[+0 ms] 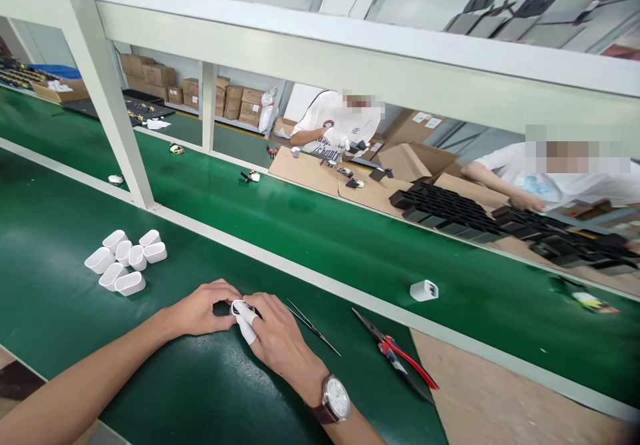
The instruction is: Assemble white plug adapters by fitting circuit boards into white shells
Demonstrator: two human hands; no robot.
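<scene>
My left hand (207, 308) is closed, its thumb and fingertips pinching a small white plastic shell (235, 306). My right hand (277, 332) meets it from the other side, with white finger cots on the thumb and index finger, pressing at the shell's open end. Something dark shows inside the opening, but my fingers cover most of it. To the left, several white oval shells (131, 283) stand in a loose group, their openings facing up. Tweezers (315, 328) lie just right of my right hand. Beyond them are long-nose pliers (395, 355) with red and black handles.
A white rail (280, 266) divides my green bench from a green conveyor belt (310, 225), which carries a white shell (424, 290) and small electronic parts (251, 176). A frame post (107, 92) rises at left. Two people work opposite, beside rows of black cases (445, 208). Cardboard (500, 378) lies right.
</scene>
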